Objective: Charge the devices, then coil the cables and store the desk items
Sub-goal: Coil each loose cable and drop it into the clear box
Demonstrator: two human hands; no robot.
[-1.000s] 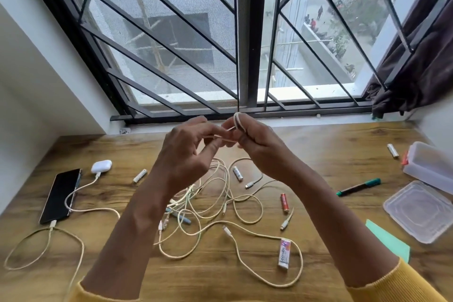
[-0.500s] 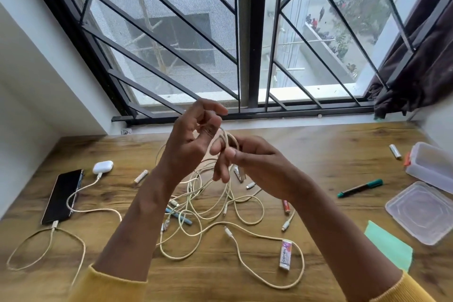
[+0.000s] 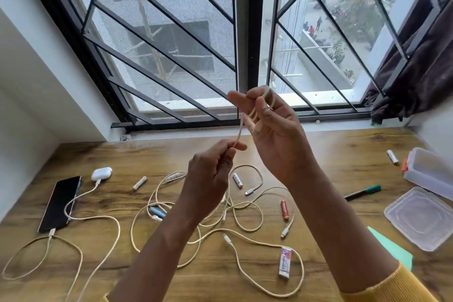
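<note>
Over at the right edge of the wooden desk (image 3: 331,154) sits a clear plastic box (image 3: 431,174) with an orange latch, and I cannot tell what, if anything, is inside it; its clear lid (image 3: 422,217) lies flat just nearer to me than the box, with nothing on it. A green-capped marker (image 3: 362,192) lies just left of the lid, a white battery (image 3: 392,156) just left of the box, and a green paper sheet (image 3: 389,245) peeks out nearer than the lid. Both forearms are raised above the desk in front of the window grille (image 3: 171,39). The right hand (image 3: 272,127) is held up, palm toward the person, fingers curled with several loops of a cream cable (image 3: 241,127) wound round them. The left hand (image 3: 210,174) is lower and left of it, thumb and fingertips pinching the same cable, which runs taut up to the loops. Well left of the box, below the hands, more loose cables (image 3: 245,218) sprawl in a tangle, with a red battery (image 3: 284,209), a white battery (image 3: 237,180) and a small tube (image 3: 284,266) among them. Farthest from the box, a black phone (image 3: 61,202) and a white earbuds case (image 3: 101,173) lie with cables plugged into them.
</note>
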